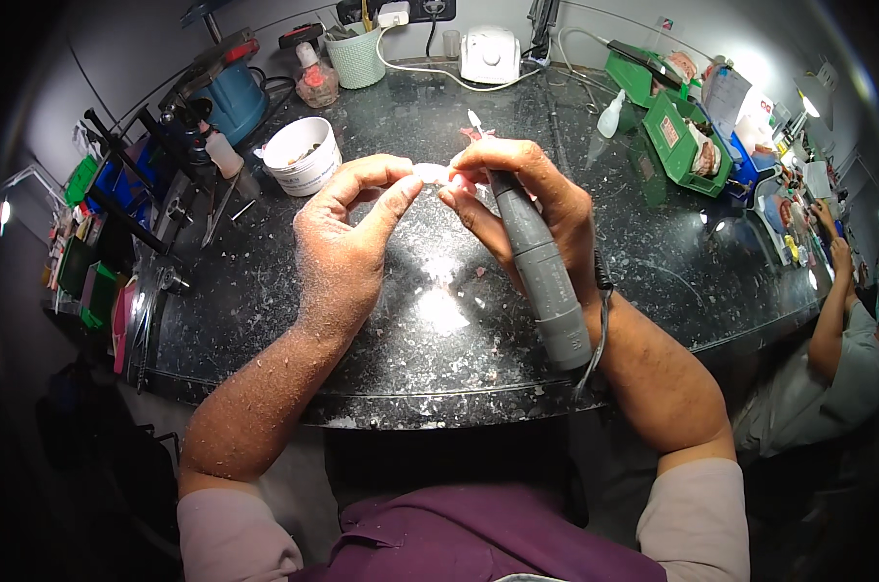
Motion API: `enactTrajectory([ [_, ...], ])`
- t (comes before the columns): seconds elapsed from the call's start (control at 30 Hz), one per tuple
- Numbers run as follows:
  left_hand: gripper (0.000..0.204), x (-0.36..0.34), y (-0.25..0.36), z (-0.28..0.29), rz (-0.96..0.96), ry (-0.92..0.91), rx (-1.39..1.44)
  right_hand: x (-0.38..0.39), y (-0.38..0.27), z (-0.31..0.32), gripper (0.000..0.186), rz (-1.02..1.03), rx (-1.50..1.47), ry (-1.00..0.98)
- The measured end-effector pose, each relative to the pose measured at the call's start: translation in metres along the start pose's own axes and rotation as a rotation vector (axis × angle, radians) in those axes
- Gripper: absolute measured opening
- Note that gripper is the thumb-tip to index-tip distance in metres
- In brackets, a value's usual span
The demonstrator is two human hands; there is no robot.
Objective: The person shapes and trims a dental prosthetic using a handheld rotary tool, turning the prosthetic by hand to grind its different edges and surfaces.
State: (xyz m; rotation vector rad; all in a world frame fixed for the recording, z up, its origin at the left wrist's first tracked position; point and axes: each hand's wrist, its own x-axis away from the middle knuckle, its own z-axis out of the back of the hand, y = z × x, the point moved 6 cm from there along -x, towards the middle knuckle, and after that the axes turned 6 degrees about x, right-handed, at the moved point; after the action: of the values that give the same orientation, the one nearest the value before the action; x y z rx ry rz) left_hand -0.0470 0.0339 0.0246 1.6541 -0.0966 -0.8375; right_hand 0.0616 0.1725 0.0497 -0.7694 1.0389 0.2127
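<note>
My left hand pinches a small pale pink-white piece between thumb and fingertips, above the middle of the dusty black bench. It looks like a dental piece, but its exact kind is too small to tell. In my right hand rests a grey rotary handpiece, its thick rear end slanting down toward me and its cord trailing off the back. The right fingertips meet the piece's right end; the handpiece's working end is hidden behind them. Pale dust coats my left hand and forearm.
A white tub stands left of my hands, a pink-capped bottle behind it. At the back sits a white control box with cables. Green bins holding dental models line the right. A co-worker's arm reaches in at far right.
</note>
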Motion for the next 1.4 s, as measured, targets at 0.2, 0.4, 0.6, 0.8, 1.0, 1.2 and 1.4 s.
enactTrajectory([
  [0.2,0.016,0.0,-0.005,0.0,0.062,0.004,-0.052,0.001,-0.006,-0.004,0.025,0.024,0.013,-0.095],
  [0.4,0.015,0.001,-0.01,-0.001,0.071,-0.012,-0.16,0.0,-0.009,-0.001,0.026,0.148,0.108,-0.117],
  [0.6,0.023,0.001,-0.021,-0.001,0.198,-0.053,0.099,-0.002,-0.016,-0.004,0.025,0.147,0.118,-0.144],
  [0.8,0.029,-0.006,-0.027,0.004,0.357,-0.075,0.299,0.0,0.03,-0.005,0.024,-0.269,-0.144,-0.107],
  [1.0,0.03,-0.004,-0.019,-0.009,0.262,-0.174,0.084,-0.006,0.023,-0.007,0.025,-0.102,0.028,-0.266],
  [1.2,0.029,-0.007,-0.042,0.006,0.481,-0.006,0.403,0.001,0.064,-0.005,0.024,-0.44,-0.385,-0.12],
  [1.4,0.029,-0.006,-0.043,0.007,0.488,-0.039,0.368,0.005,0.07,-0.011,0.026,-0.518,-0.56,-0.147],
])
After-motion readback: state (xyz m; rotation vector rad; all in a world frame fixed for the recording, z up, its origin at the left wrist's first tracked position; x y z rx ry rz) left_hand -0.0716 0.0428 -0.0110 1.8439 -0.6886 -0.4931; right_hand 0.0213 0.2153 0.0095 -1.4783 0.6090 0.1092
